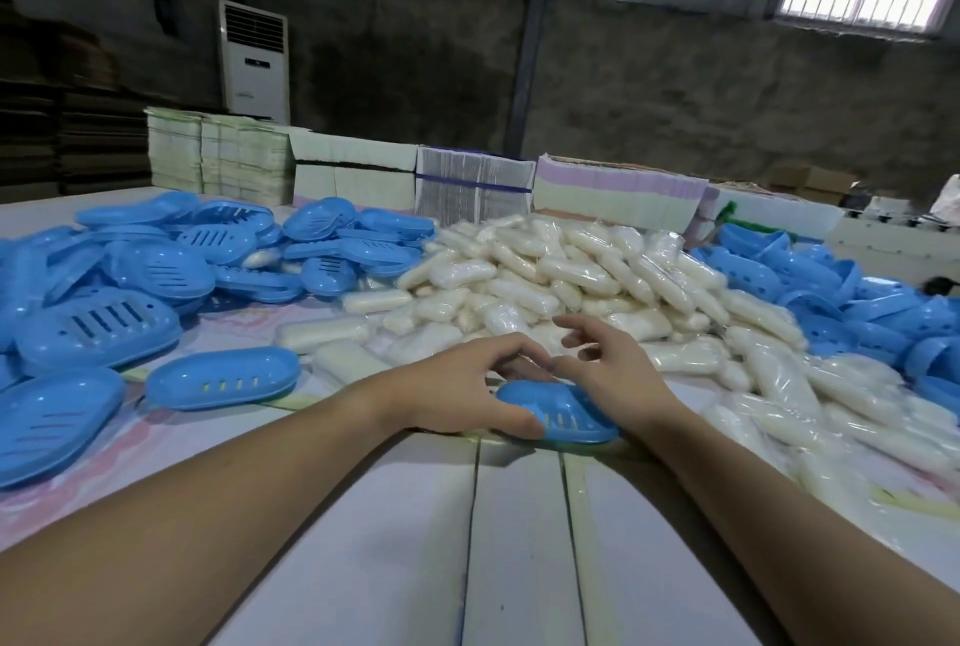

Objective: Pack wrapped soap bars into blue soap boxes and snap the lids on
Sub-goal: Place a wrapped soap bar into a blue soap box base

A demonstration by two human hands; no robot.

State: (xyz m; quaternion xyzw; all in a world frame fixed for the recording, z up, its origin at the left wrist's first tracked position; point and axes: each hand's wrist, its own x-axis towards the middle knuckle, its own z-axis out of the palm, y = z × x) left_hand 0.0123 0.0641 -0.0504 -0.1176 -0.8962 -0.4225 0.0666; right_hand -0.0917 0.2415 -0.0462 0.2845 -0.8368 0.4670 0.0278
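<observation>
A blue soap box (563, 415) lies on the table right in front of me, its slotted side up. My left hand (467, 388) grips it, thumb curled round the near edge and fingers arched over the far edge. My right hand (610, 365) is on the box's right end, its heel low beside the box and its fingers lifted and spread loosely above the far edge. A big pile of wrapped white soap bars (545, 276) lies just behind both hands. Whether a soap bar is inside the box is hidden.
Closed blue boxes (223, 378) and a heap of blue box parts (156, 261) fill the left side. More blue parts (841, 292) pile up at the right. Stacks of flat cartons (467, 183) line the far edge. Loose soap bars (831, 417) spread along the right.
</observation>
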